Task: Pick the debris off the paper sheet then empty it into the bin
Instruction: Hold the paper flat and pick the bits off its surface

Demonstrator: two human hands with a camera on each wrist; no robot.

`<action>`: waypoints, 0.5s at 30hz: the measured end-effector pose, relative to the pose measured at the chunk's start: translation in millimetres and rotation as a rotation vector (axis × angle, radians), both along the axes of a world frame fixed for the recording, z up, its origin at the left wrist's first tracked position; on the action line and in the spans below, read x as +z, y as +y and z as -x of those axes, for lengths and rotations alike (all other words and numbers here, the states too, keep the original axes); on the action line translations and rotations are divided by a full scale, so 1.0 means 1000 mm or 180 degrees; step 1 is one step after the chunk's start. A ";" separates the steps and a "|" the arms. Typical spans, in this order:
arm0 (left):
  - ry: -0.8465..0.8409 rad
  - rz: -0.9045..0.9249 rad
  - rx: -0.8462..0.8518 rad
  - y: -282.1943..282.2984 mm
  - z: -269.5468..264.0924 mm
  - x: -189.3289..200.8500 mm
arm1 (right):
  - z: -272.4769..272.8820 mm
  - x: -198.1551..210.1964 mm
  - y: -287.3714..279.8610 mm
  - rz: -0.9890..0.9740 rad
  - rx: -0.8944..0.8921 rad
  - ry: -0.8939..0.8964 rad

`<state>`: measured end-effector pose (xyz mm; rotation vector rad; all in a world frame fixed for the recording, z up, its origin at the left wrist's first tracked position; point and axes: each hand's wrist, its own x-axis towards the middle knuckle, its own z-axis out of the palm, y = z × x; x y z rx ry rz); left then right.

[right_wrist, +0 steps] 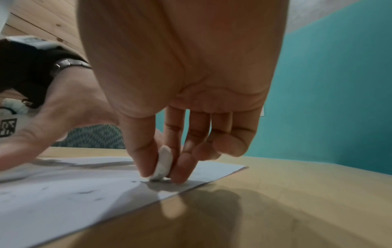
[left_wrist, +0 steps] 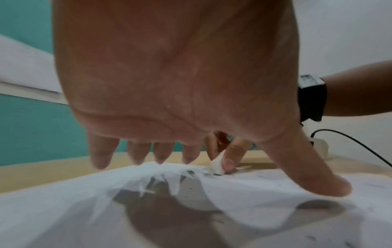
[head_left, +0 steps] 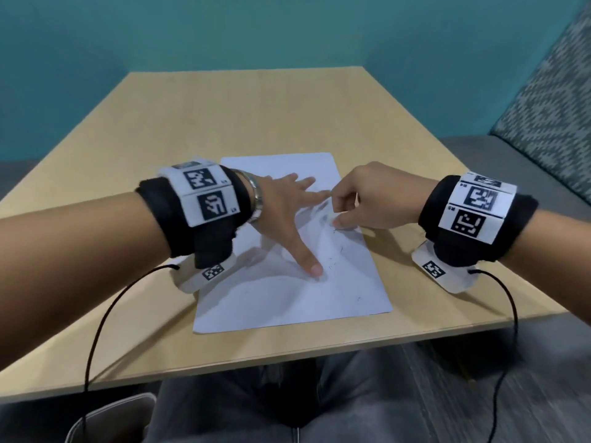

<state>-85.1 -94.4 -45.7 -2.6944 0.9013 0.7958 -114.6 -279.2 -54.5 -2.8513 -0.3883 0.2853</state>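
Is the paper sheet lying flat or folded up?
Spread flat on the table, unfolded; the left hand presses the paper sheet down with splayed fingers.

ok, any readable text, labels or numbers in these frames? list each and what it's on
"R4", "R5": tiny labels on the right wristband, barely legible.
Left wristband: only black-and-white marker codes; its corner labels are too small to read.
Paper sheet: dark specks, no writing.

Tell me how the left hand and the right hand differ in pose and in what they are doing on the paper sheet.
The left hand lies spread, fingers straight, pressing the paper sheet flat; the right hand is curled, fingers bunched.
The left hand holds nothing; the right hand pinches a small white eraser against the sheet.
Both are over the sheet and wear black wrist bands.
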 end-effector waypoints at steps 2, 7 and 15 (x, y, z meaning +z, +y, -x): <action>0.0100 -0.0152 0.0060 -0.007 0.002 -0.002 | -0.001 0.000 0.001 0.0080 0.0000 -0.0041; 0.0137 -0.0198 0.0074 -0.010 0.003 -0.003 | 0.006 -0.001 0.016 0.0029 0.0243 0.0185; 0.0202 -0.0036 0.0054 -0.005 0.000 -0.006 | 0.005 0.008 0.026 0.0098 0.0440 0.0363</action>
